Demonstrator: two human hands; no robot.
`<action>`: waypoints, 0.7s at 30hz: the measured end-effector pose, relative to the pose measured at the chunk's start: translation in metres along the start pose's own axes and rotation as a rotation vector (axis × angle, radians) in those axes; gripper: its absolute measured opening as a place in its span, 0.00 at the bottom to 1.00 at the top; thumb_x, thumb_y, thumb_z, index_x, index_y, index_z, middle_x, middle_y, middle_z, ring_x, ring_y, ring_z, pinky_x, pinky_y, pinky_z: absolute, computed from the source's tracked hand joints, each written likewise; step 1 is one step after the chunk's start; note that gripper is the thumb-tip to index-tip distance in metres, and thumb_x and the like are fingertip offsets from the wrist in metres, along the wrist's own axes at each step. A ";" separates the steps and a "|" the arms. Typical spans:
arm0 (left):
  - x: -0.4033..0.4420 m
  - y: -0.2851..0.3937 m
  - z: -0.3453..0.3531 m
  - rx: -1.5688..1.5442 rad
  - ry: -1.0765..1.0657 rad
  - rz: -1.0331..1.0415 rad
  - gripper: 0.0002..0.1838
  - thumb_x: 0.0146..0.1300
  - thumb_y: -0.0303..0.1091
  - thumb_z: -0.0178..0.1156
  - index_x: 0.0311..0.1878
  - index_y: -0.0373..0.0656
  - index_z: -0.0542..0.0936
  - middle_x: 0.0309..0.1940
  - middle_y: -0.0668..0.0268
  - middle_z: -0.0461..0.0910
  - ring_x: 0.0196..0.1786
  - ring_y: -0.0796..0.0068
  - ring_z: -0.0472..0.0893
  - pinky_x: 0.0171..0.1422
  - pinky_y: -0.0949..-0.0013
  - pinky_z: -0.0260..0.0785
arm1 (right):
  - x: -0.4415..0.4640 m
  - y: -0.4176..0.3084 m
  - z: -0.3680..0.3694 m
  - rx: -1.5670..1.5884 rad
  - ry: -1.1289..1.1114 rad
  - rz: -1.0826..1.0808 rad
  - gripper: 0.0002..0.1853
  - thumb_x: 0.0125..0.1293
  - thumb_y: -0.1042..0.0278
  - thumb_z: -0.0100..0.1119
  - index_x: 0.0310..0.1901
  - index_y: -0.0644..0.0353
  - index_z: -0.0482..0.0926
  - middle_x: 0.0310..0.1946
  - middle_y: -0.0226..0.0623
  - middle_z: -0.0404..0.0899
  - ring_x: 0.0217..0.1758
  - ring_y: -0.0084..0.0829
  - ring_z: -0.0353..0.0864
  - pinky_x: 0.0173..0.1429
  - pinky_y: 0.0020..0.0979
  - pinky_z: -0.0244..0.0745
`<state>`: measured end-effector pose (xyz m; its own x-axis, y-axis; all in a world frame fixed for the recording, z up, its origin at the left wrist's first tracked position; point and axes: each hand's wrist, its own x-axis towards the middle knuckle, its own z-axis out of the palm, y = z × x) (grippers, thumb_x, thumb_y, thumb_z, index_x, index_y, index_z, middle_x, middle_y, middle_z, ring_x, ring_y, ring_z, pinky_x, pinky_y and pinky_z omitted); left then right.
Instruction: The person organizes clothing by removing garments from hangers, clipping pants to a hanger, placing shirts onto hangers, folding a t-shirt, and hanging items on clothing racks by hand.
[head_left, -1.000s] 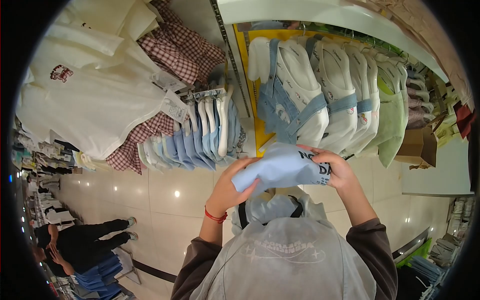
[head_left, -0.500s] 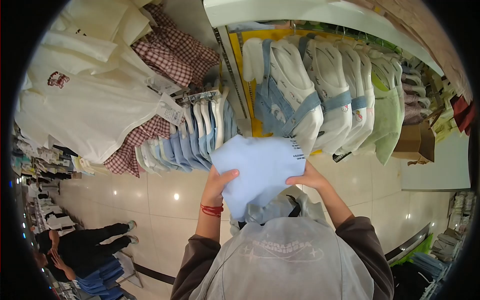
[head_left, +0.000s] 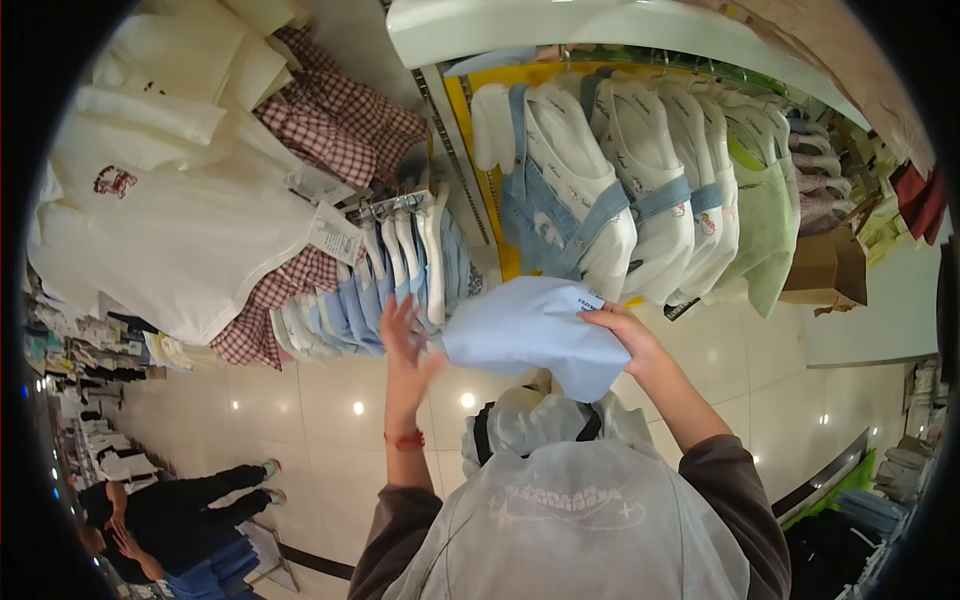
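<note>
A light blue cloth garment (head_left: 530,330) with dark lettering at its upper right hangs in front of my chest. My right hand (head_left: 625,335) pinches it at the right side, thumb on top. My left hand (head_left: 408,345), slightly blurred, is off the cloth just beyond its left end, with the fingers spread and nothing in them. A red band (head_left: 405,440) circles my left wrist.
White and denim tops (head_left: 570,190) hang ahead, beside a green top (head_left: 765,200) and a cardboard box (head_left: 828,268). Blue clothes (head_left: 350,305) and a large white shirt (head_left: 170,210) hang at the left. A person in black (head_left: 170,510) is at the lower left.
The garment was folded over, then opened out between both hands, and now droops folded from my right hand. My left hand has let go and moved left.
</note>
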<state>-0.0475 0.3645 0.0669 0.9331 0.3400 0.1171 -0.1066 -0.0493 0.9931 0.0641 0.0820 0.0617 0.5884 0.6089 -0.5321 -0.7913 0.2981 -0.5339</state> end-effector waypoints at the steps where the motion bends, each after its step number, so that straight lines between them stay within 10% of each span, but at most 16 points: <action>1: 0.000 0.023 0.008 0.313 -0.097 0.128 0.46 0.46 0.49 0.69 0.67 0.49 0.58 0.69 0.52 0.51 0.69 0.48 0.55 0.65 0.44 0.54 | -0.002 -0.001 0.000 0.022 -0.011 0.003 0.20 0.59 0.72 0.58 0.51 0.70 0.69 0.41 0.41 0.78 0.39 0.28 0.81 0.43 0.29 0.79; 6: -0.014 0.059 0.067 1.092 -0.434 0.560 0.49 0.40 0.37 0.71 0.68 0.50 0.57 0.68 0.51 0.52 0.65 0.45 0.61 0.62 0.49 0.61 | -0.019 -0.002 0.023 -0.157 -0.003 0.064 0.21 0.60 0.71 0.58 0.53 0.70 0.67 0.44 0.41 0.76 0.42 0.28 0.80 0.45 0.29 0.79; 13: -0.003 0.006 0.067 0.483 -0.615 -0.020 0.30 0.50 0.24 0.56 0.60 0.40 0.67 0.49 0.54 0.77 0.50 0.62 0.77 0.53 0.66 0.68 | -0.040 -0.007 0.027 -0.119 -0.063 -0.087 0.37 0.59 0.64 0.61 0.65 0.61 0.50 0.54 0.46 0.68 0.51 0.34 0.75 0.49 0.31 0.74; 17: -0.002 -0.035 0.067 0.066 -0.557 -0.360 0.24 0.52 0.24 0.53 0.56 0.35 0.70 0.43 0.57 0.79 0.46 0.65 0.79 0.49 0.67 0.70 | -0.074 0.008 0.032 -0.972 0.013 -0.582 0.41 0.57 0.63 0.63 0.67 0.58 0.50 0.54 0.45 0.69 0.50 0.38 0.75 0.54 0.35 0.68; 20: -0.002 -0.030 0.069 -0.219 -0.579 -0.680 0.24 0.51 0.23 0.52 0.54 0.33 0.70 0.43 0.60 0.78 0.44 0.69 0.79 0.49 0.68 0.71 | -0.077 0.018 0.003 -1.151 0.152 -0.483 0.31 0.59 0.66 0.61 0.62 0.61 0.61 0.49 0.38 0.74 0.49 0.31 0.76 0.56 0.32 0.67; 21: -0.003 -0.025 0.071 -0.305 -0.592 -0.785 0.23 0.51 0.23 0.51 0.54 0.32 0.70 0.43 0.61 0.78 0.43 0.70 0.78 0.49 0.68 0.71 | -0.076 0.025 -0.001 -0.640 0.085 -0.523 0.19 0.61 0.68 0.57 0.54 0.62 0.70 0.43 0.32 0.78 0.45 0.24 0.76 0.54 0.30 0.68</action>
<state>-0.0232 0.2977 0.0406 0.7883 -0.3482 -0.5073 0.6005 0.2557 0.7577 -0.0004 0.0428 0.0878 0.8850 0.4422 -0.1455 -0.1796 0.0361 -0.9831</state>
